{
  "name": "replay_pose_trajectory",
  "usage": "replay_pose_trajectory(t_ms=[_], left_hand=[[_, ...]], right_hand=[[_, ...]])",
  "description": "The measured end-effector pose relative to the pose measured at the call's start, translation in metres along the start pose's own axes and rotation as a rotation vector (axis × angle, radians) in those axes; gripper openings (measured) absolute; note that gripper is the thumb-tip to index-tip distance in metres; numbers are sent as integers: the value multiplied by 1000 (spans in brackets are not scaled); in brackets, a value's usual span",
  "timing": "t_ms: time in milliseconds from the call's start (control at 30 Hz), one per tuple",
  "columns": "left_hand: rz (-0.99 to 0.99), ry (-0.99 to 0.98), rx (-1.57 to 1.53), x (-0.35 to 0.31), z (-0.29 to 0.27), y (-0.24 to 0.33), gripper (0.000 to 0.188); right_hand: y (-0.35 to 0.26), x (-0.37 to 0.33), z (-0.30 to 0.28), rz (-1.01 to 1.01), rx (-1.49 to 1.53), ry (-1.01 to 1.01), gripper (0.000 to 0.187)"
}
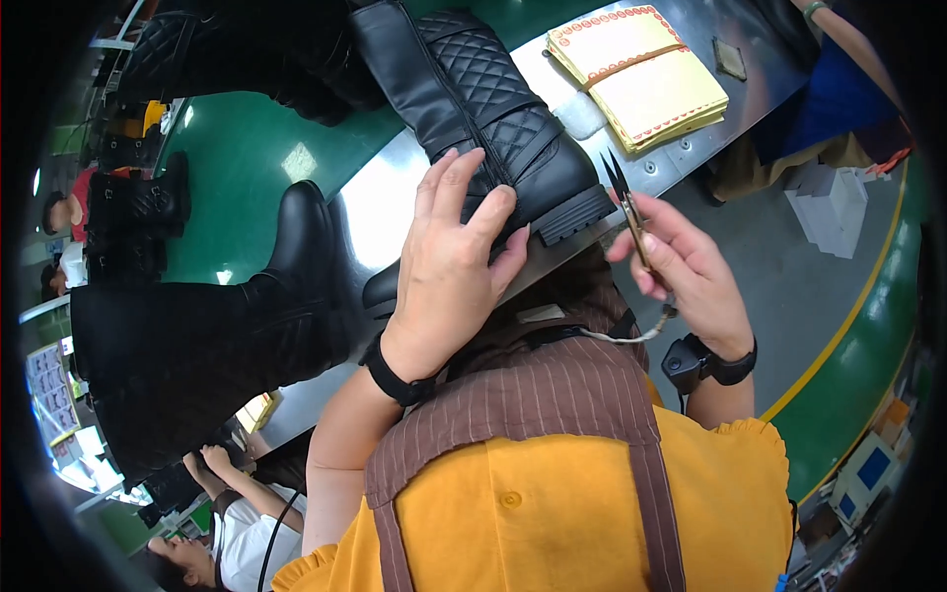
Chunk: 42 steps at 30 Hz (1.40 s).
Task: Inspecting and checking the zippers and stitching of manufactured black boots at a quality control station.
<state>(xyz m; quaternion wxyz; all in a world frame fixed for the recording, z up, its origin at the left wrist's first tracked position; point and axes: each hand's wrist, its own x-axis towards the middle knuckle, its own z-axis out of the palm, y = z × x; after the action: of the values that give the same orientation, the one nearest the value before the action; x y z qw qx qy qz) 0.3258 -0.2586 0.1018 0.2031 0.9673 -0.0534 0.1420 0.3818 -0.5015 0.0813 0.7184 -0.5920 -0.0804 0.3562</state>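
A black boot (538, 148) with a quilted panel, a zipper and a ridged heel lies on its side on the metal table. Across its foot part rests my left hand (449, 237), fingers apart, thumb near the sole edge, gripping the boot. My right hand (681, 261) is closed round small thread snips (627, 202), which point upward beside the heel with slightly parted blades. A pale cord (631, 338) trails from the snips toward my striped apron. The boot's toe is partly hidden behind my left hand.
Banded yellow cards (646, 79) lie beyond the heel on the metal table (380, 207). Another black boot (286, 266) is at left, with more black boots (133, 212) farther off. A co-worker's arm (858, 49) shows top right. Another person (237, 523) is at lower left.
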Motion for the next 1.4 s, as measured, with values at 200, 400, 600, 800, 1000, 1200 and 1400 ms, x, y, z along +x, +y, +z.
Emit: replay_pose_trajectory(t_ms=[200,400,600,800,1000,1200,1400], left_hand=[[111,-87,87,4,-4,-1,31],[239,-21,294,-1,9,-7,26],[163,40,154,4,6,-9,16],[-211,88,-284,8,2,-15,9],[-245,31,-364,9,-1,-23,8],[-261,7,-453,9,-2,-30,9],[-268,15,-502,8,-2,-32,9]], right_hand=[[7,5,16,88,319,56,44],[8,2,24,-149,-396,188,29],[7,9,47,-287,-604,308,25],[27,18,55,-647,-926,450,28],[37,20,63,-681,-943,504,35],[40,23,61,-819,-1043,532,36],[41,25,66,-817,-1034,544,36]])
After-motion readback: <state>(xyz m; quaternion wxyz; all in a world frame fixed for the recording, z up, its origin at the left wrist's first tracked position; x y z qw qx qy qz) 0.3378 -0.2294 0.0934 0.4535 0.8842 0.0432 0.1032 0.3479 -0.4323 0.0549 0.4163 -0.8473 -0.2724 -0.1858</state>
